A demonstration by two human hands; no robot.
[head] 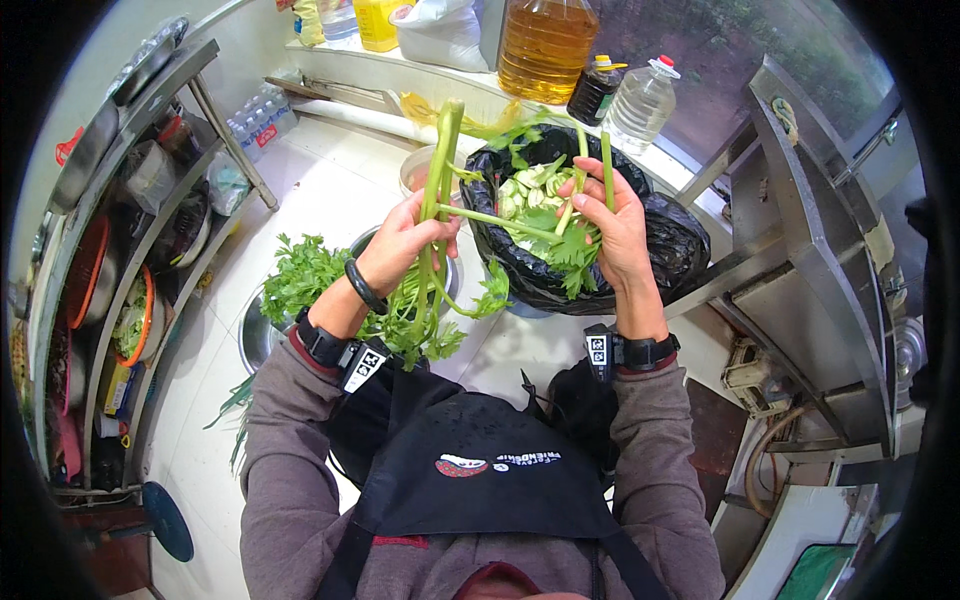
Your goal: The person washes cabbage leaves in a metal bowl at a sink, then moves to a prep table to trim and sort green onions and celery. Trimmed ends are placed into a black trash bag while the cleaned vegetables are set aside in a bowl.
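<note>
My left hand (409, 234) grips a bundle of celery stalks (444, 161), held upright with the leaves hanging below. In my right hand (611, 225) are thin celery stems and leaves (570, 251), above a bin lined with a black plastic bag (491, 259). Pale green vegetable trimmings (529, 187) lie inside the bag. A slender stem reaches from the left hand's bundle towards the right hand's leaves. Under my left forearm, leafy celery (304, 277) rests over metal basins (259, 330) on the floor, partly hidden by the arm.
Left stands a metal shelf rack (161, 217) with bowls and bags. Several oil and liquid bottles (547, 49) line the ledge ahead, beside a white sack (442, 34). A pale bucket (420, 169) sits behind my left hand. A steel frame (810, 247) rises at right.
</note>
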